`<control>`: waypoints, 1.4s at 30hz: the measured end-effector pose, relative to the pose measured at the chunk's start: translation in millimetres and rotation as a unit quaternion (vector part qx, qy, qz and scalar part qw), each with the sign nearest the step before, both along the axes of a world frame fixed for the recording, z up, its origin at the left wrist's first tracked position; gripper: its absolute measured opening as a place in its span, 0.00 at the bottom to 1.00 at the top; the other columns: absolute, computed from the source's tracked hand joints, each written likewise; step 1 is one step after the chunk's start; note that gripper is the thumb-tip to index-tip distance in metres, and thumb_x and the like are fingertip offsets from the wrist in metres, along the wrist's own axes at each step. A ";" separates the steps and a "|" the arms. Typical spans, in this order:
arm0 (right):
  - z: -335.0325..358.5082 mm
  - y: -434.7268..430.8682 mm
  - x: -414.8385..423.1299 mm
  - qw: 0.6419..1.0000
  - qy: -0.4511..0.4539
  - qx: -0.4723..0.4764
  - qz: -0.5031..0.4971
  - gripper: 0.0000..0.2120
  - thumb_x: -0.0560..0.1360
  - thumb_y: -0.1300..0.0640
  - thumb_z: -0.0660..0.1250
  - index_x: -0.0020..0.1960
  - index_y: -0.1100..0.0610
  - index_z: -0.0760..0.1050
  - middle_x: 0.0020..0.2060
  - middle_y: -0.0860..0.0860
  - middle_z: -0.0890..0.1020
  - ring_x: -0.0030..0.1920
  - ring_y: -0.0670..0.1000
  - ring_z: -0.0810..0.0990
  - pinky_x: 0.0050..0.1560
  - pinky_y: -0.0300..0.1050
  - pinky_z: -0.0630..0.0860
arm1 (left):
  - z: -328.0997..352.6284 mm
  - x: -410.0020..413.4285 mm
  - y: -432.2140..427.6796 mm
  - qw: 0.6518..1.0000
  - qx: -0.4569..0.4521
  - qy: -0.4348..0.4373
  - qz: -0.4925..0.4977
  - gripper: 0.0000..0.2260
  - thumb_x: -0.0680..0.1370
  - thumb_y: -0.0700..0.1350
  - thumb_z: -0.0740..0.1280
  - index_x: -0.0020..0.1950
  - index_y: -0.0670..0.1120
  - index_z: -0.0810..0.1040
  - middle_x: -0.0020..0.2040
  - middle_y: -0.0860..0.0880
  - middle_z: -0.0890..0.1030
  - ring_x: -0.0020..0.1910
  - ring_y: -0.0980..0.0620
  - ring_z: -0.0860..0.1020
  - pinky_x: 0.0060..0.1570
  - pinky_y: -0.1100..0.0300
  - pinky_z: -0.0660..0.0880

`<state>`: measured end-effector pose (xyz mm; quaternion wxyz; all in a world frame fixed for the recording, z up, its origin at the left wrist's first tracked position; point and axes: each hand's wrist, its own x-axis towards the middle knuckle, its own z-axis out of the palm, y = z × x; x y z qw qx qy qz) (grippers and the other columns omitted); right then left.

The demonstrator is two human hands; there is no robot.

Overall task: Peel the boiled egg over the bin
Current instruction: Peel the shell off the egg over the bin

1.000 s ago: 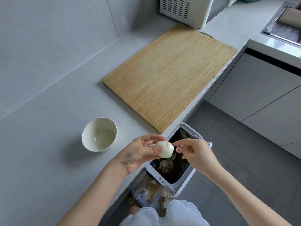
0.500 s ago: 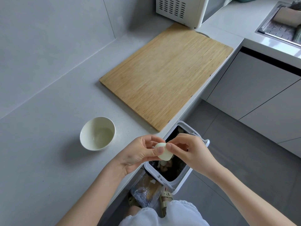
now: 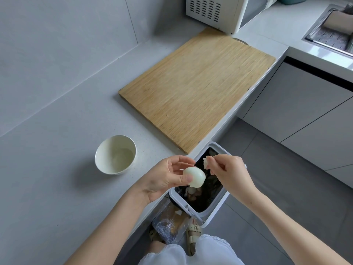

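My left hand [image 3: 164, 178] holds a white boiled egg [image 3: 195, 177] between thumb and fingers, right above the open white bin [image 3: 219, 204] on the floor by the counter edge. The egg's visible surface looks smooth and bare. My right hand [image 3: 229, 172] is just right of the egg, a small gap away, pinching a little piece of shell [image 3: 205, 163] at its fingertips over the bin opening. Dark waste and shell bits lie inside the bin.
A white bowl [image 3: 115, 154] stands on the grey counter left of my hands. Behind lies a wooden cutting board [image 3: 196, 88], with a white microwave [image 3: 225, 12] at the back and a sink [image 3: 332, 27] at the far right. A plastic bag [image 3: 168, 224] sits by my sandalled feet.
My right hand closed onto the egg, then pulled away up and to the right with a piece of shell. The left hand kept the egg over the bin.
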<state>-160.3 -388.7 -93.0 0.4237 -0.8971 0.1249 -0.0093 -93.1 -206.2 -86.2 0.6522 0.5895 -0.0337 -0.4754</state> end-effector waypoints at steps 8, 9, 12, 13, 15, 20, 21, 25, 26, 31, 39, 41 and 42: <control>-1.7 -5.0 -4.8 0.994 0.105 0.003 0.010 0.05 0.75 0.57 0.66 0.46 0.55 0.81 0.27 0.44 0.78 0.26 0.39 0.75 0.33 0.29 0.70 | -1.8 1.0 0.0 0.999 -0.040 -0.008 0.015 0.21 0.67 0.28 0.71 0.54 0.47 0.77 0.49 0.50 0.83 0.49 0.52 0.80 0.49 0.60 0.78; -2.0 -4.8 -5.3 0.993 0.114 0.005 0.015 0.07 0.76 0.59 0.65 0.51 0.54 0.80 0.29 0.44 0.79 0.28 0.40 0.77 0.35 0.30 0.72 | -2.1 1.2 -0.6 0.999 -0.042 -0.010 0.016 0.21 0.66 0.28 0.71 0.53 0.47 0.78 0.48 0.50 0.83 0.49 0.52 0.80 0.50 0.60 0.78; 2.9 -3.9 -5.5 0.992 0.113 0.052 0.010 0.10 0.78 0.56 0.61 0.48 0.55 0.80 0.31 0.48 0.82 0.28 0.42 0.78 0.36 0.36 0.77 | -1.4 0.7 -2.6 0.999 -0.039 -0.022 0.017 0.21 0.66 0.27 0.71 0.53 0.46 0.78 0.48 0.51 0.83 0.49 0.53 0.80 0.50 0.60 0.78; 6.9 -2.5 -5.5 0.989 0.113 0.098 0.005 0.13 0.78 0.52 0.60 0.46 0.56 0.81 0.32 0.50 0.83 0.28 0.44 0.78 0.36 0.39 0.78 | -1.1 0.3 -3.4 0.999 -0.037 -0.028 0.017 0.21 0.66 0.27 0.71 0.53 0.46 0.78 0.48 0.51 0.83 0.49 0.54 0.80 0.49 0.60 0.77; 14.9 1.3 -4.7 0.968 0.129 0.216 0.003 0.16 0.76 0.44 0.61 0.47 0.54 0.81 0.35 0.53 0.84 0.32 0.52 0.81 0.37 0.43 0.80 | 0.2 -0.9 -5.6 0.998 -0.035 -0.040 0.015 0.21 0.65 0.28 0.72 0.54 0.46 0.78 0.48 0.51 0.82 0.49 0.54 0.79 0.49 0.60 0.77; 17.5 4.1 -5.0 0.904 0.162 0.395 0.006 0.18 0.70 0.45 0.68 0.51 0.57 0.81 0.45 0.56 0.85 0.41 0.55 0.82 0.41 0.45 0.80 | 4.1 -5.1 -10.4 0.997 -0.020 -0.072 0.021 0.23 0.65 0.26 0.72 0.54 0.46 0.77 0.48 0.53 0.82 0.51 0.54 0.80 0.49 0.59 0.78; 15.6 2.8 -5.3 0.894 0.156 0.420 0.004 0.17 0.70 0.47 0.68 0.52 0.58 0.81 0.46 0.57 0.85 0.42 0.54 0.82 0.42 0.44 0.80 | 5.1 -5.8 -10.5 0.997 -0.023 -0.071 0.026 0.22 0.66 0.26 0.72 0.54 0.46 0.77 0.48 0.53 0.82 0.51 0.55 0.80 0.50 0.60 0.78; 12.3 4.9 -9.2 0.875 0.127 0.467 -0.011 0.15 0.72 0.54 0.68 0.56 0.60 0.79 0.50 0.55 0.84 0.50 0.56 0.83 0.51 0.48 0.80 | 7.9 -8.0 -11.9 0.996 -0.024 -0.078 0.040 0.21 0.67 0.30 0.73 0.56 0.47 0.78 0.52 0.49 0.81 0.53 0.54 0.80 0.53 0.60 0.77; 11.5 7.2 -10.0 0.876 0.121 0.466 -0.017 0.16 0.72 0.55 0.68 0.57 0.60 0.78 0.50 0.55 0.84 0.51 0.57 0.82 0.53 0.50 0.79 | 8.4 -8.4 -12.9 0.996 -0.021 -0.078 0.043 0.21 0.67 0.31 0.74 0.56 0.47 0.78 0.53 0.49 0.81 0.54 0.54 0.80 0.54 0.59 0.76; 11.6 11.8 -12.7 0.885 0.086 0.452 -0.070 0.18 0.71 0.55 0.71 0.58 0.61 0.78 0.51 0.55 0.84 0.51 0.55 0.83 0.54 0.51 0.79 | 6.9 -4.9 -11.8 0.992 -0.021 -0.019 0.125 0.18 0.68 0.39 0.72 0.57 0.43 0.78 0.54 0.46 0.79 0.56 0.51 0.78 0.57 0.57 0.74; 12.7 16.9 -16.2 0.966 -0.061 0.251 -0.015 0.23 0.67 0.62 0.75 0.59 0.50 0.74 0.49 0.47 0.82 0.50 0.48 0.81 0.52 0.38 0.77 | 17.2 -5.7 -10.1 0.990 0.037 0.124 0.053 0.22 0.71 0.55 0.67 0.56 0.39 0.79 0.47 0.39 0.82 0.45 0.45 0.83 0.48 0.54 0.81; 11.9 19.0 -16.6 0.973 -0.081 0.218 -0.002 0.25 0.67 0.63 0.75 0.60 0.49 0.73 0.51 0.47 0.81 0.53 0.47 0.79 0.54 0.36 0.76 | 20.2 -6.2 -12.1 0.989 0.007 0.136 0.055 0.20 0.71 0.52 0.67 0.57 0.40 0.80 0.47 0.40 0.83 0.45 0.46 0.83 0.49 0.55 0.81; 12.0 19.6 -16.7 0.974 -0.088 0.207 0.004 0.25 0.67 0.63 0.75 0.60 0.48 0.72 0.51 0.46 0.80 0.54 0.47 0.79 0.54 0.36 0.75 | 21.1 -6.0 -12.7 0.989 -0.004 0.134 0.059 0.18 0.71 0.50 0.67 0.56 0.40 0.80 0.47 0.41 0.84 0.45 0.48 0.83 0.49 0.56 0.81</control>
